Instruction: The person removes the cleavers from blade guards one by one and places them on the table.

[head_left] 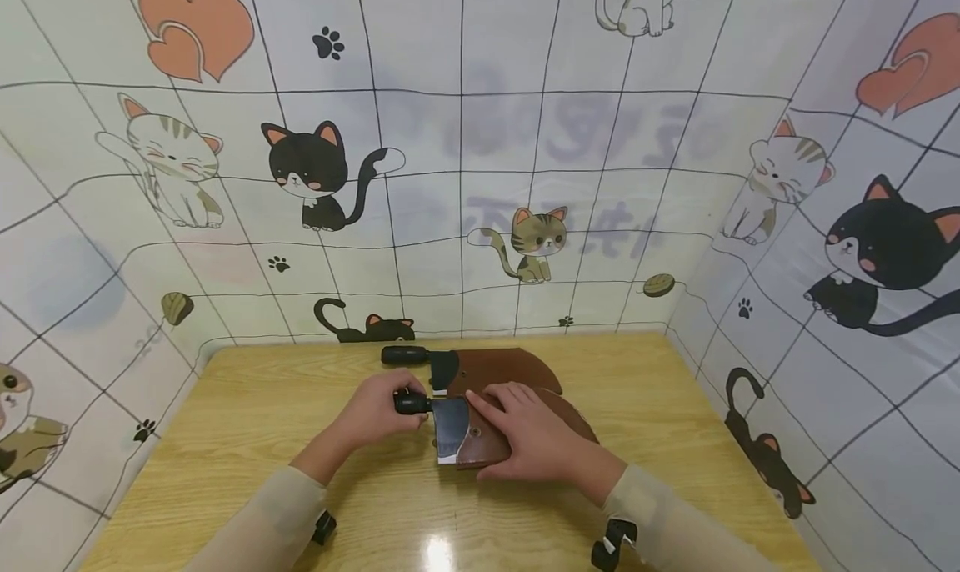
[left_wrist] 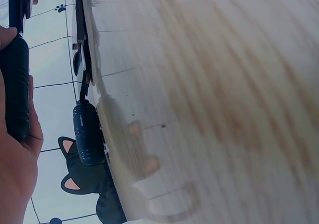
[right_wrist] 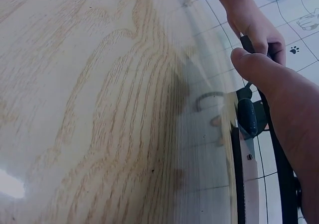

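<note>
Two cleavers in brown leather sheaths are in the head view. My left hand (head_left: pixel 382 409) grips the black handle (head_left: pixel 411 403) of the nearer cleaver (head_left: pixel 452 429). Over that cleaver's leather sheath (head_left: pixel 483 443) my right hand (head_left: pixel 536 434) is laid, thumb on the near side and fingers across the top. A strip of bare blade shows between handle and sheath. The farther cleaver (head_left: pixel 444 372) lies behind it on the table, its sheath (head_left: pixel 498 368) pointing right. In the left wrist view, the gripped handle (left_wrist: pixel 17 89) sits in my palm, above the table surface.
The wooden table (head_left: pixel 285 405) ends at a cloth wall printed with cats and grid lines. Side walls of the same cloth (head_left: pixel 795 305) stand left and right. A wrist strap mount (head_left: pixel 615 543) is on the right sleeve.
</note>
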Motion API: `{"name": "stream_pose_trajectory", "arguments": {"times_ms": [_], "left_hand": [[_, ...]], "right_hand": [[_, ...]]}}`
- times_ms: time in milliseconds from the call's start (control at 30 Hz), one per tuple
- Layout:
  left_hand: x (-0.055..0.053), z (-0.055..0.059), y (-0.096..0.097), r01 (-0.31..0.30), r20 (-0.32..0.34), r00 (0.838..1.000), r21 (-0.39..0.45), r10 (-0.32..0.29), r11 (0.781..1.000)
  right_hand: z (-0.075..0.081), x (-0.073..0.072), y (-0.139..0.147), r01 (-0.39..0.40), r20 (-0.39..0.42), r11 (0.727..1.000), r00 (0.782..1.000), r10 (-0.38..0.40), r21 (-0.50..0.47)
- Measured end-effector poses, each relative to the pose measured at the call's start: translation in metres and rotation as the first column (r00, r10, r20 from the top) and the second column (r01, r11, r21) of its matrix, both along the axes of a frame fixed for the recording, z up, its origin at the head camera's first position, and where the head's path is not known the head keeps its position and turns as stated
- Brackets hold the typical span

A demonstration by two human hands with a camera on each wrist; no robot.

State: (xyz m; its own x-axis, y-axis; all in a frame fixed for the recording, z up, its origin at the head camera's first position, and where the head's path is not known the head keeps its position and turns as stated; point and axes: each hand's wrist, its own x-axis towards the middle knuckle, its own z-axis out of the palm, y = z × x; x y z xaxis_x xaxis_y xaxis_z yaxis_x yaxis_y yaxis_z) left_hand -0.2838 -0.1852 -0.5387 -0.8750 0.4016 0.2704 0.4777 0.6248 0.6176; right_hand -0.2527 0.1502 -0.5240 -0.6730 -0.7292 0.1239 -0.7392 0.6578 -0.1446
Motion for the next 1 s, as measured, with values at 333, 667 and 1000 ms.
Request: {"name": "stream_pose_trajectory", "arguments": {"times_ms": [333, 667, 1000], "left_hand": [[-0.004, 0.008, 0.0, 0.01, -0.028, 1.0, -0.01, -0.011, 1.0], [-0.004, 0.009, -0.003, 0.008, -0.039, 0.999, 0.003, -0.008, 1.0], [-0.001, 0.012, -0.002, 0.015, -0.062, 0.998, -0.017, -0.016, 1.0]], "right_hand": [[0.001, -0.004, -0.001, 0.018, -0.016, 1.0, 1.0, -0.018, 0.003], [0.009, -0.003, 0.0, 0.0, -0.051, 1.0, 0.999, 0.0, 0.012], [0.007, 0.0, 0.003, 0.02, -0.038, 1.0, 0.999, -0.019, 0.012]]}}
